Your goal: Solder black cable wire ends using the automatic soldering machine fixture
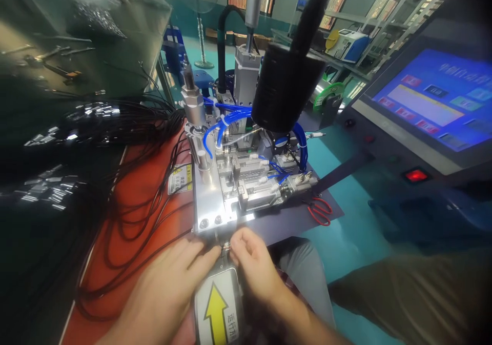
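Observation:
Both hands meet at the front edge of a metal bench machine (209, 199). Between their fingertips is a small shiny piece (226, 246), too small to name. My left hand (172, 278) is closed, its thumb and forefinger reaching to the left side of that piece; a black cable (169, 243) runs up to its fingers. My right hand (255, 265) is curled in a pinch at the right side of the piece. What each set of fingers grips is mostly hidden. Just below them lies a white label with a yellow arrow (216, 311).
Several black cables (126, 232) trail over the red tabletop (103, 278) at left. Red-handled scissors (320, 211) lie right of the machine. A lit control screen (430, 99) stands at right, and a black cylinder (286, 88) hangs over the machine. Someone's leg (403, 293) shows at lower right.

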The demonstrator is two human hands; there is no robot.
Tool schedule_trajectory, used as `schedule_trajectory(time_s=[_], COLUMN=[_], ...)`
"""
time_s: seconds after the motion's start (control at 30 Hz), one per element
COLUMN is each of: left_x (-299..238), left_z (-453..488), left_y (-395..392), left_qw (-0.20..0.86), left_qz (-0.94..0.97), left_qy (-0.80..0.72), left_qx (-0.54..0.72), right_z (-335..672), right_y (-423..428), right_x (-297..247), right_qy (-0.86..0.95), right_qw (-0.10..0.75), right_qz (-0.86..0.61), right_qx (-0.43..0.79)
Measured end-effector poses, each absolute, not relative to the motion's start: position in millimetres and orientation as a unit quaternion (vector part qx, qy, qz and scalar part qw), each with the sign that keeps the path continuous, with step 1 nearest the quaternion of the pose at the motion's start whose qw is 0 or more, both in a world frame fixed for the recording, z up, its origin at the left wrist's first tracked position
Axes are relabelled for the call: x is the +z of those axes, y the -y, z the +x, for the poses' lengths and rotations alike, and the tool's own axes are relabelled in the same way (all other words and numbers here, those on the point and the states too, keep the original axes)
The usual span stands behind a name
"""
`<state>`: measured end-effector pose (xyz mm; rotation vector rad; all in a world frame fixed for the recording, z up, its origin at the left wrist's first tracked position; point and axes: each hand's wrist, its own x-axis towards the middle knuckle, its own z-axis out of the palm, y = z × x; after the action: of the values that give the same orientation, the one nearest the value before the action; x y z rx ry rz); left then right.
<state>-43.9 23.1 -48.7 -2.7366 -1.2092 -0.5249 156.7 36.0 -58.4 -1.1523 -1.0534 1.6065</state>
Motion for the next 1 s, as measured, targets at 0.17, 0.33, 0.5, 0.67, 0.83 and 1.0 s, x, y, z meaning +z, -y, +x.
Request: schedule_trajectory(time_s=[0.17, 0.33, 0.5, 0.67, 0.83, 1.0], left_x=[-36.6, -26.3, -42.1, -45.3, -35.9, -32.2], left_z=[-35.9, -30.7, -29.6, -24.2, -25.1, -26.5], left_y=[-25.5, -29.1, -21.8, -20.1, -21.6, -21.3], left_qw=[0.069, 0.061, 0.089, 0.083, 0.085, 0.073], left_qz=[-0.891, -0.893, -0.867, -0.87, -0.877, -0.885], left_qy=[0.401, 0.387, 0.437, 0.444, 0.438, 0.43], left_qx=[-0.202, -0.223, -0.223, -0.195, -0.18, -0.164], right_z=[159.5, 160.3, 161.3, 157.3, 149.0, 148.5], right_y=[-37.3, -38.1, -36.7, -37.2, -39.4, -39.5], right_x=[-57.6, -59.4, -62.8, -56.9, -40.8, -32.5], right_qy=[0.459, 0.476, 0.474, 0.476, 0.469, 0.479], right_qw=[0.419, 0.412, 0.406, 0.403, 0.368, 0.343], right_qz=[-0.483, -0.496, -0.5, -0.529, -0.597, -0.623], right_qx=[0.617, 0.598, 0.601, 0.576, 0.537, 0.514])
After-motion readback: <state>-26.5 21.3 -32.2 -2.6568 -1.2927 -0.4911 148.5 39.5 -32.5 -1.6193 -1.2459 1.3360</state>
